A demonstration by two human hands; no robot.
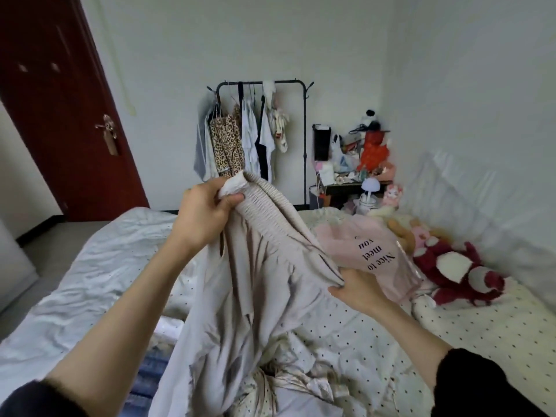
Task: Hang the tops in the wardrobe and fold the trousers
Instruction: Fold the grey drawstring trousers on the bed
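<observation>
Both hands' fingers pinching beige trousers [255,281] over dotted bed [496,332], clothes rack [261,85] behind

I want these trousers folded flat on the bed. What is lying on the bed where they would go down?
Both the left hand and right hand grip the trousers by the waistband. Beneath them crumpled clothes lie on the bed, and a pink top lies just beyond.

Red door [60,94] stands open on the left. Cluttered side table [355,183] in the far corner, white lamp [369,188] just in front. Red-and-white plush toy [451,266] lies on the dotted bedsheet [496,332] by the right wall.
</observation>
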